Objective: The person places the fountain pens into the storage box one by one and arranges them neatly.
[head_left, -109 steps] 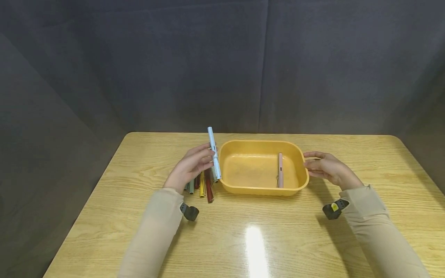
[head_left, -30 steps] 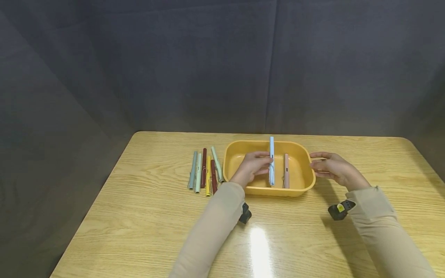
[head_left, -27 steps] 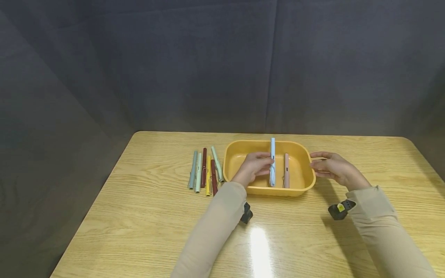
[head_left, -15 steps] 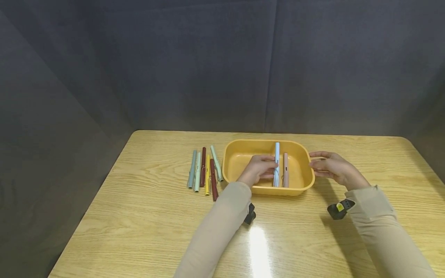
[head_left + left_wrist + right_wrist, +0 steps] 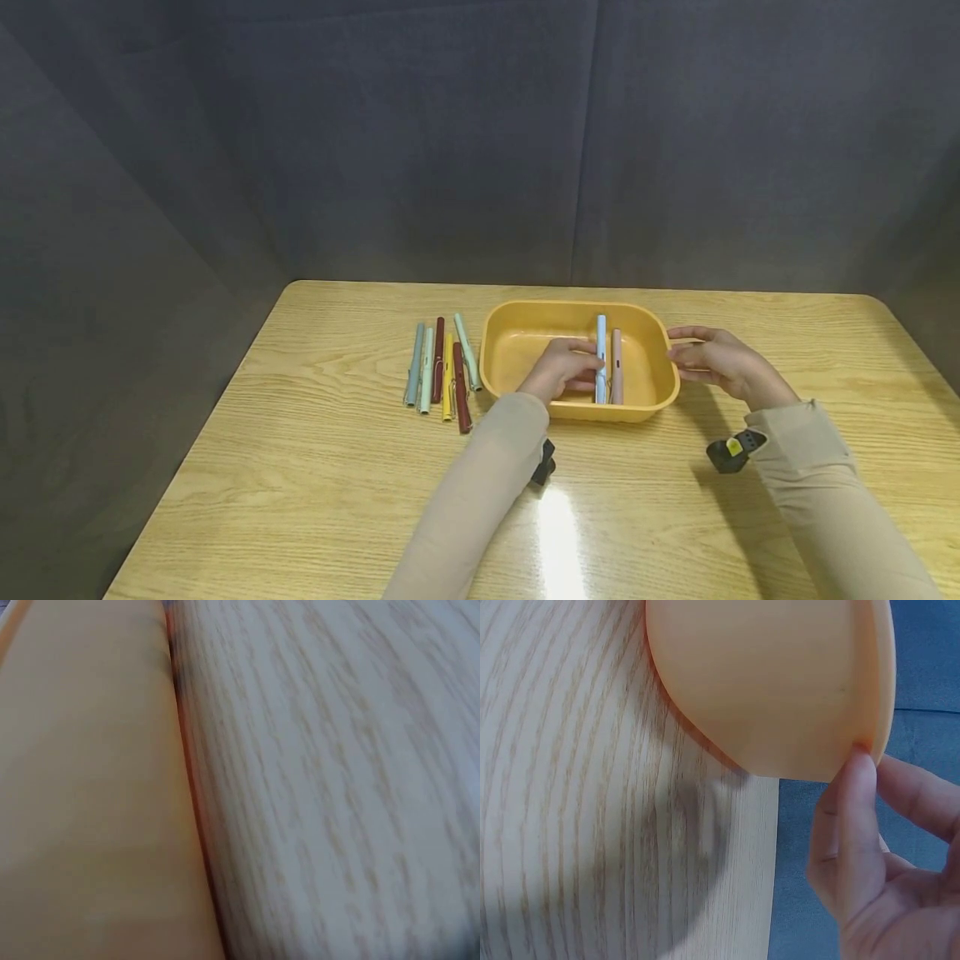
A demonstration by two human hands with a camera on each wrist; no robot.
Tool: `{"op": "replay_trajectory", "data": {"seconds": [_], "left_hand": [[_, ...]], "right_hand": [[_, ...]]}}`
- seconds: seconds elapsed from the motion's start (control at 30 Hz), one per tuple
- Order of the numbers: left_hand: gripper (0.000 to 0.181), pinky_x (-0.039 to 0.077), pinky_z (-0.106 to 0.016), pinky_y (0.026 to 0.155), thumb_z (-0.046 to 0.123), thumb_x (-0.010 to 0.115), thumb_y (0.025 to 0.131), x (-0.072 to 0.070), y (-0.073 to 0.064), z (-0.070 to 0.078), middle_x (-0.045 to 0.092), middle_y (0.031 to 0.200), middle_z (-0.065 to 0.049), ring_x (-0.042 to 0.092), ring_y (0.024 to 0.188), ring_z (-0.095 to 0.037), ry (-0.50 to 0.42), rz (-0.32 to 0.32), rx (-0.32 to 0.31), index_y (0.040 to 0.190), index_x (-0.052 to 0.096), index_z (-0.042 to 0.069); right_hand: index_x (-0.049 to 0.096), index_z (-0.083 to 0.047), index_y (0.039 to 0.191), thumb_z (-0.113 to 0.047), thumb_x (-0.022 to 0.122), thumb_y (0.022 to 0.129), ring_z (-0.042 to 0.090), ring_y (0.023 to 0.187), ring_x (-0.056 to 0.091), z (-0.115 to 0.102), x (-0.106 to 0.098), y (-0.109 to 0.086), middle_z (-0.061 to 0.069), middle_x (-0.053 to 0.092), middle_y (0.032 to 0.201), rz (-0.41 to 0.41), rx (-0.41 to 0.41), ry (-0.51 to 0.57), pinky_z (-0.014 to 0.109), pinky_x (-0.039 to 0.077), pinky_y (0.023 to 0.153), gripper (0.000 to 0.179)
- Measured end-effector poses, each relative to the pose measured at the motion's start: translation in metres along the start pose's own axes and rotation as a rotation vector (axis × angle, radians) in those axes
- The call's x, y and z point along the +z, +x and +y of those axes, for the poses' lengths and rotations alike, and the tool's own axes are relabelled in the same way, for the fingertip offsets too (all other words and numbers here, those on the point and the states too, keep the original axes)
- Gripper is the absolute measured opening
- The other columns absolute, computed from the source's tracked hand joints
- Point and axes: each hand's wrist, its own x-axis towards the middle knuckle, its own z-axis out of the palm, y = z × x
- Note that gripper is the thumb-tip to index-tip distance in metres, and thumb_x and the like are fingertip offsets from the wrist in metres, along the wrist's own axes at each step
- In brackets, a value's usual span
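My left hand (image 5: 561,367) pinches a light blue pen (image 5: 602,333) between thumb and fingers, low inside the yellow-orange tray (image 5: 516,354). Just right of it, a pink pen (image 5: 617,367) lies in the tray, roughly parallel. Whether the blue pen touches the tray floor I cannot tell. At the tray's right end, my right hand (image 5: 723,364) touches the outer wall with extended fingers. In the right wrist view the thumb (image 5: 859,795) rests under the rim. The left wrist view has only the tray's outer side (image 5: 97,787) and the tabletop; the left hand is out of sight.
Several capped pens lie side by side left of the tray, among them a grey-blue pen (image 5: 415,367), a yellow pen (image 5: 447,379) and a dark red pen (image 5: 461,387). Behind the wooden table (image 5: 315,483) hangs a dark cloth (image 5: 420,150).
My left hand has carried the light blue pen from above the pens on the left rightward into the tray, then lowered it beside the pink pen. The right hand has stayed at the tray's end.
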Motion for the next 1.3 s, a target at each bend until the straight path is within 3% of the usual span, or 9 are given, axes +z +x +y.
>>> {"op": "replay_trajectory", "data": {"seconds": [0.27,0.57,0.8,1.3], "left_hand": [[0.036,0.06,-0.04,0.082,-0.004,0.063,0.086,0.0028,0.002,-0.0004,0.067,0.112,-0.024,0.069,0.096,-0.03,0.017,-0.001,-0.004,0.122,0.059,-0.005],[0.035,0.062,-0.038,0.078,-0.005,0.065,0.084,0.0036,0.0018,-0.0012,0.068,0.107,-0.021,0.07,0.087,-0.027,0.041,-0.001,-0.002,0.119,0.06,-0.006],[0.037,0.061,-0.039,0.082,-0.006,0.064,0.084,0.003,0.0016,-0.0017,0.066,0.113,-0.024,0.069,0.097,-0.032,0.049,-0.019,0.014,0.121,0.058,-0.008],[0.036,0.062,-0.035,0.077,-0.009,0.063,0.085,0.0052,0.0013,-0.0019,0.067,0.11,-0.025,0.069,0.097,-0.034,0.108,0.009,0.027,0.12,0.059,-0.009]], "right_hand": [[0.02,0.009,0.145,-0.008,0.051,0.096,-0.004,0.078,0.062,0.0008,-0.0007,0.0007,-0.018,0.062,0.083,0.0,-0.005,-0.005,0.014,0.057,0.075,0.06],[0.021,0.008,0.144,-0.009,0.053,0.096,-0.004,0.077,0.062,0.0001,0.0003,-0.0006,-0.017,0.061,0.083,0.004,0.001,-0.007,0.015,0.058,0.077,0.06],[0.026,0.007,0.141,-0.007,0.052,0.095,-0.004,0.077,0.062,0.0003,-0.0002,0.0005,-0.017,0.062,0.081,0.002,-0.001,0.018,0.015,0.058,0.076,0.054],[0.019,0.009,0.145,-0.007,0.05,0.097,-0.004,0.078,0.063,-0.0001,-0.0002,-0.0003,-0.018,0.063,0.083,-0.007,-0.005,-0.003,0.014,0.058,0.075,0.06]]}}
